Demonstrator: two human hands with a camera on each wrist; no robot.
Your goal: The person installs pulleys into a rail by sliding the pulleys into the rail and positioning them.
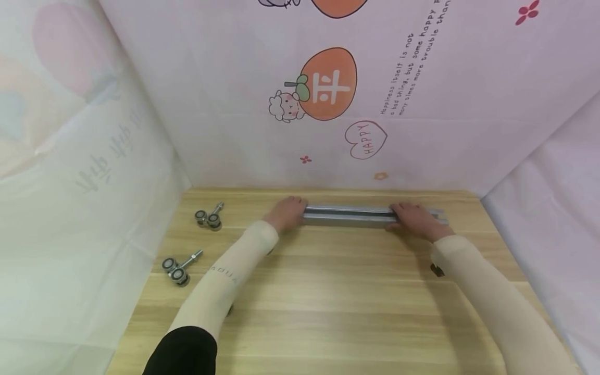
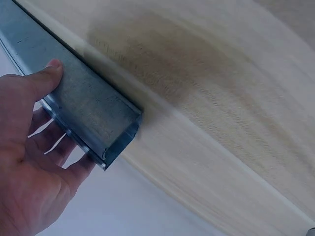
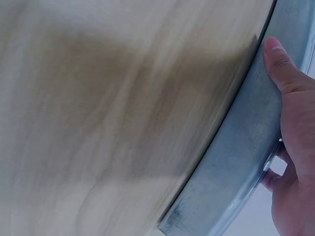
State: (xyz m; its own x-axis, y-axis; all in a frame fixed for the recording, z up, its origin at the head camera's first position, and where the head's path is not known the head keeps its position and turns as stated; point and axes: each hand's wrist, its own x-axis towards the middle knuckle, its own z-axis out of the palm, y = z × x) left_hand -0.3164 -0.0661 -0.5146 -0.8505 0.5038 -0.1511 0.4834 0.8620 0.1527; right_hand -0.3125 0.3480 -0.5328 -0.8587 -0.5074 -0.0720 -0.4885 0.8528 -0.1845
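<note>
The left hand [image 1: 288,213] and right hand [image 1: 416,221] — both half-closed — grip a metal rail [image 1: 348,215] (wheeled bolts [image 1: 179,276] lie left).

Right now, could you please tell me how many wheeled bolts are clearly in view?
2: the far wheeled bolt and the near wheeled bolt, both on the wooden table, left of the metal rail. More may be hidden beneath the left sleeve.

"HAPPY" [image 1: 367,139] in heart [image 1: 358,148], "Happiness itself" [image 1: 391,83] on cloth [image 1: 225,94]

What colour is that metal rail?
The metal rail is silvery grey, showing best in the head view.
</note>
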